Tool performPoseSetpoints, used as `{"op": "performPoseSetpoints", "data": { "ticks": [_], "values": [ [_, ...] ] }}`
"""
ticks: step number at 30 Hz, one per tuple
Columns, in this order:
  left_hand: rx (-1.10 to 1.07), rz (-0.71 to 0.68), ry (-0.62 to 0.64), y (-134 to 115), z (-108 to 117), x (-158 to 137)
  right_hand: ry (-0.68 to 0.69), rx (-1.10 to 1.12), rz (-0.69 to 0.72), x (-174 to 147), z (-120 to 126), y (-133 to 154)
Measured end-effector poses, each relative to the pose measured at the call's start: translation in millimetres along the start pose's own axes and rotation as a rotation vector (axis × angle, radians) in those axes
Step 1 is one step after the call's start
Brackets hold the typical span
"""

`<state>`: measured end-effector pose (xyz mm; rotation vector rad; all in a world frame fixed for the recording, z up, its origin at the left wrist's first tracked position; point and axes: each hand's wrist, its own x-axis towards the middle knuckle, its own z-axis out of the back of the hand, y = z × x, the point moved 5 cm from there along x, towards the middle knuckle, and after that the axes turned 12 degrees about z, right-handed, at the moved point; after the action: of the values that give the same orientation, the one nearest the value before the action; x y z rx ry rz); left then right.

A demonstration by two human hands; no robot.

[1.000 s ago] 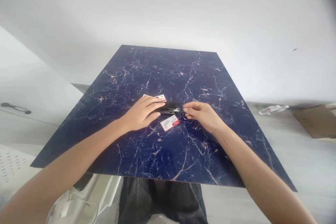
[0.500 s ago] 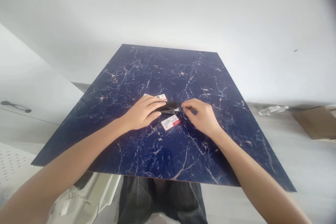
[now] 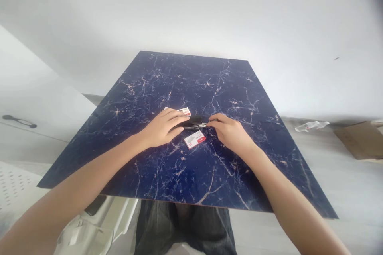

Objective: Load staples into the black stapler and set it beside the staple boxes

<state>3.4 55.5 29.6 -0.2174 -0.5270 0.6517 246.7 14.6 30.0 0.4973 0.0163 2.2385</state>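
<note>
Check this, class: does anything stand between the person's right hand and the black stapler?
Nothing visible does: the right hand is at the metal end of the black stapler, and the left hand covers its other end. The nearer red-and-white box lies beside it, not between.

Both bare forearms reach forward and inward. The left hand (image 3: 161, 127) is palm down, its fingers curved and directed to the right, the thumb below them. The right hand (image 3: 230, 132) points left, with thumb and index finger bent in a pinch.
</note>
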Motion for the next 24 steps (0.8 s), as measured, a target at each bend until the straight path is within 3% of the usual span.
{"op": "performPoseSetpoints", "data": {
  "ticks": [12,15,20,24],
  "values": [
    [0.017,-0.002,0.009,1,-1,-1,0.093,0.018,-0.089,-7,11,-10],
    [0.019,-0.012,-0.003,2,0,0,0.039,0.064,-0.106,-7,17,-10],
    [0.047,-0.108,-0.209,-15,10,-1,-0.226,0.373,-0.238,-5,32,-2],
    [0.094,-0.198,-0.294,-43,9,-7,-0.189,0.845,-0.312,-1,12,24]
  ]
}}
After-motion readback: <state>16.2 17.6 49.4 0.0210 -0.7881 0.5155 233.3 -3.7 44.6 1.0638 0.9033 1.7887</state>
